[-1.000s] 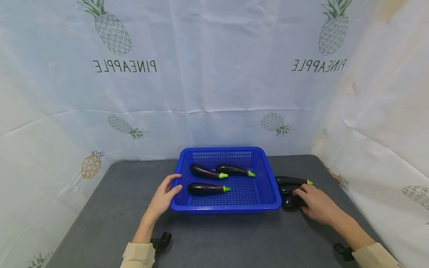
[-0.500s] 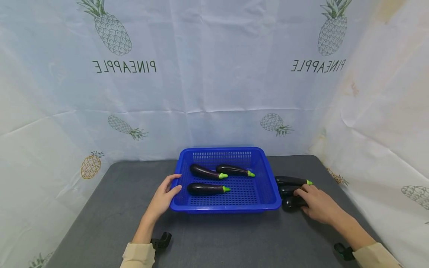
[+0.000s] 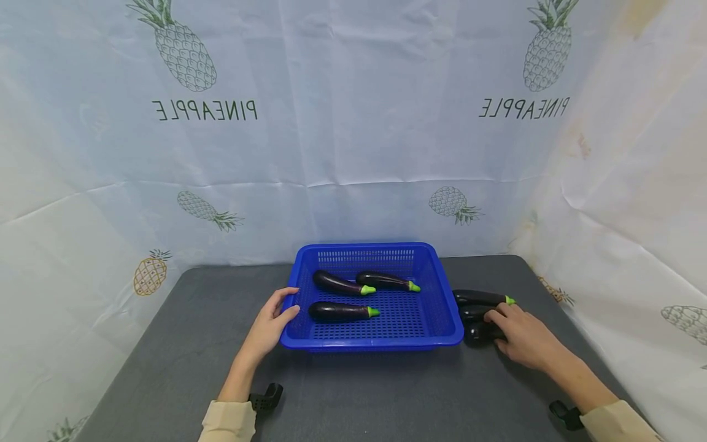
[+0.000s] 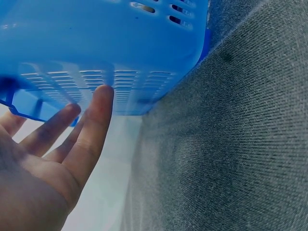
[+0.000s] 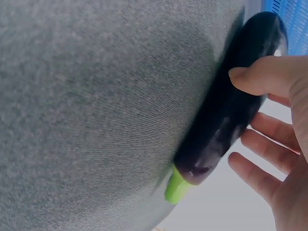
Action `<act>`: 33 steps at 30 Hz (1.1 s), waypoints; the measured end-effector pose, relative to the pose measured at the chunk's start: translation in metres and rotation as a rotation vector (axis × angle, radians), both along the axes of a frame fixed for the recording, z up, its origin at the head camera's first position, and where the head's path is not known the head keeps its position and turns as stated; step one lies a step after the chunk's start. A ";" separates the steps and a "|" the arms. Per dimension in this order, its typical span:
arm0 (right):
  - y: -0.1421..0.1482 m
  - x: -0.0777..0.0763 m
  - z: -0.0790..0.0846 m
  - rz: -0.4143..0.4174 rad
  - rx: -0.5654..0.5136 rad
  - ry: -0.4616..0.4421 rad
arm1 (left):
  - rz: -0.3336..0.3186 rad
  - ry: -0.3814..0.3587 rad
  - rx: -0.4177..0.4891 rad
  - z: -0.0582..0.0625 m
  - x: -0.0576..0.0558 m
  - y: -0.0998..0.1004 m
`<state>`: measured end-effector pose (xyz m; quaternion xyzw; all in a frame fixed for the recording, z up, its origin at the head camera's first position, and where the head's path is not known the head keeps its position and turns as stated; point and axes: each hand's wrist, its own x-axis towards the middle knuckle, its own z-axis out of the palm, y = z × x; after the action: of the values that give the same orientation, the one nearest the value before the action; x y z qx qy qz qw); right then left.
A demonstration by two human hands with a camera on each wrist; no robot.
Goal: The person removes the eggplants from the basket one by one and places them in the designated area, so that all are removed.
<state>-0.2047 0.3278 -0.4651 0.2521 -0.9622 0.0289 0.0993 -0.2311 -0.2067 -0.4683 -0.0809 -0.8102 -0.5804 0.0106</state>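
A blue plastic basket [image 3: 381,344] stands on the grey table with three dark eggplants inside, among them a front eggplant [image 3: 338,312]. My left hand [image 3: 267,328] is at the basket's left rim, thumb and a finger over the edge; in the left wrist view other fingers [image 4: 96,120] extend along the outer wall. To the right of the basket, three more eggplants lie close together. My right hand [image 3: 521,334] holds the nearest eggplant [image 5: 219,115], thumb on one side and fingers on the other. Its green stem [image 5: 176,186] shows in the right wrist view.
Beyond the held eggplant lie a middle eggplant [image 3: 472,314], partly hidden, and a far eggplant [image 3: 479,298] with a green stem. A pineapple-print curtain [image 3: 364,135] hangs behind and beside the grey table [image 3: 375,399].
Both hands, the basket and the eggplants stay almost where they were; my right hand has shifted only very slightly on its eggplant.
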 end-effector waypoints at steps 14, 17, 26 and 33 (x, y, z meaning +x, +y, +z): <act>-0.001 -0.002 0.002 -0.028 -0.025 -0.051 | -0.007 -0.017 0.009 0.001 0.000 0.000; -0.001 -0.001 0.003 -0.037 -0.029 -0.077 | -0.006 -0.019 0.006 0.001 0.000 0.000; -0.003 0.001 0.003 -0.054 -0.031 -0.149 | -0.008 -0.013 0.001 0.001 0.001 -0.001; -0.003 0.002 0.003 -0.038 -0.026 -0.121 | -0.005 -0.009 -0.002 0.000 0.000 -0.001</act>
<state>-0.2030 0.3251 -0.4618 0.2302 -0.9706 0.0546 0.0449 -0.2313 -0.2077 -0.4686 -0.0803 -0.8106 -0.5801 0.0057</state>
